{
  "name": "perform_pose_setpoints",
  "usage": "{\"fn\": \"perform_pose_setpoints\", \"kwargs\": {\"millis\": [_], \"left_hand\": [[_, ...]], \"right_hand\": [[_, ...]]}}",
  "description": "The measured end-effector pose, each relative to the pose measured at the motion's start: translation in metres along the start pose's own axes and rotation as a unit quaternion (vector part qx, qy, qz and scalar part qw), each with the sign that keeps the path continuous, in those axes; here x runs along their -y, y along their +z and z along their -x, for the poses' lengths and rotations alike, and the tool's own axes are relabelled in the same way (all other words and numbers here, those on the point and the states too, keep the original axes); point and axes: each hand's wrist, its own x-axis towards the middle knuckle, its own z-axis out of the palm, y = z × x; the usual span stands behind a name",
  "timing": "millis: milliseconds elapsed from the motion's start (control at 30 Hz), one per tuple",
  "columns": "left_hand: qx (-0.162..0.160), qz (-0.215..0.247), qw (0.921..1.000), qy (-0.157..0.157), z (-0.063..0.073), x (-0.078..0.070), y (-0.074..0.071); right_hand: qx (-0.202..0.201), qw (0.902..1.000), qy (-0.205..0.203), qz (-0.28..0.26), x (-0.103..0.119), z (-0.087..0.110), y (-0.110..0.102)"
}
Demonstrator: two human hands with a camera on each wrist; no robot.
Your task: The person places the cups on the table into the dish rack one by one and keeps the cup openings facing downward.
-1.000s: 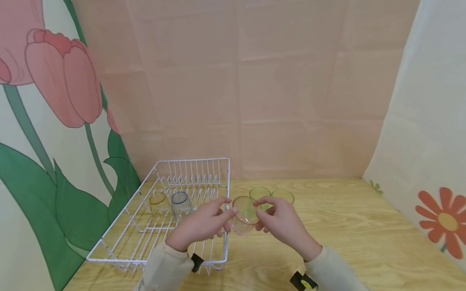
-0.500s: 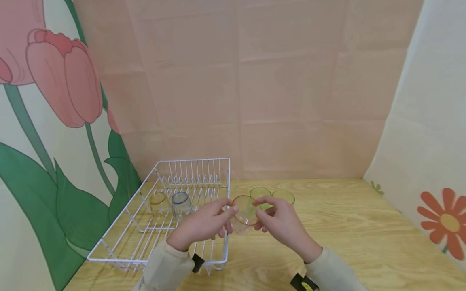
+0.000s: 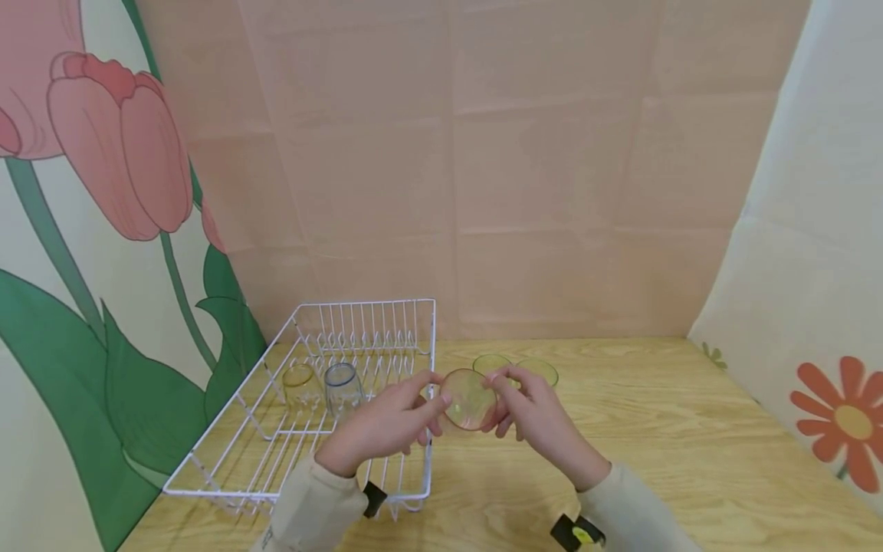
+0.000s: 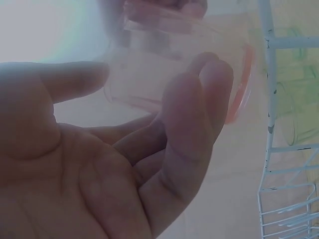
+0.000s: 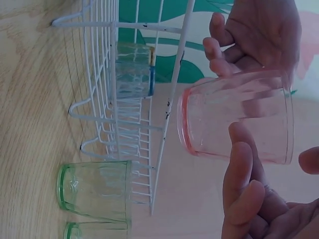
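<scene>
Between my two hands, above the tabletop, is a clear pink glass (image 3: 469, 400), its thick reddish base turned down in the right wrist view. My left hand (image 3: 386, 420) holds its left side, thumb and index finger at the rim. Opposite, my right hand (image 3: 545, 425) grips the other side with thumb and forefinger near the rim; the other fingers lie along the wall. Behind the right hand two green glasses (image 3: 537, 372) stand upright on the table, partly hidden in the head view. The right wrist view shows one of these green glasses (image 5: 94, 191) beside the rack.
A white wire dish rack (image 3: 431, 322) stands on the left of the wooden table (image 3: 655, 429). Inside it, a yellowish glass (image 3: 300, 387) and a bluish glass (image 3: 343, 389) sit upside down. Patterned cloth walls (image 3: 538, 169) enclose the table's back and sides.
My right fingers have shifted on the pink glass, and its round mouth shows slightly fuller from above. The left hand stays almost in place.
</scene>
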Motion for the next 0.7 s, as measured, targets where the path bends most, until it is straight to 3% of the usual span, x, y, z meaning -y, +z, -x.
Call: {"fn": "perform_pose_setpoints", "kwargs": {"millis": [267, 700], "left_hand": [[-0.006, 0.006, 0.9999, 0.007, 0.0, 0.002, 0.002], [0.003, -0.032, 0.999, 0.031, 0.0, 0.004, 0.004]], "right_hand": [[0.021, 0.9994, 0.016, -0.022, -0.006, -0.006, -0.004], [0.062, 0.9973, 0.037, -0.017, -0.013, -0.011, -0.011]]}}
